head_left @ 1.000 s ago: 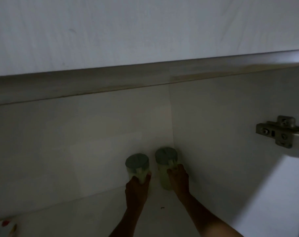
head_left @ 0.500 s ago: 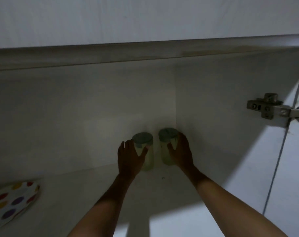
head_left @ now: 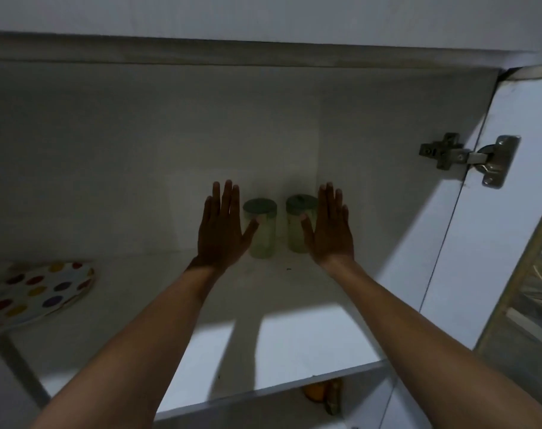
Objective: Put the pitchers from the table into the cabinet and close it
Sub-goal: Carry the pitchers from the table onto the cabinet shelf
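Pitchers: two pale green ones with dark lids, left pitcher [head_left: 261, 232] and right pitcher [head_left: 300, 224], upright, side by side with a small gap, at the back right corner of the cabinet shelf [head_left: 294, 342].
Left hand [head_left: 220, 230]: flat, fingers spread straight, holding nothing; thumb overlaps left pitcher in view, contact unclear.
Right hand [head_left: 331, 229]: flat, fingers extended, empty; thumb in front of right pitcher, contact unclear.
Cabinet door [head_left: 486, 243]: swung open at right, metal hinge [head_left: 467, 157] visible.
Other: polka-dot plate [head_left: 37, 292] on shelf far left, well apart from pitchers.
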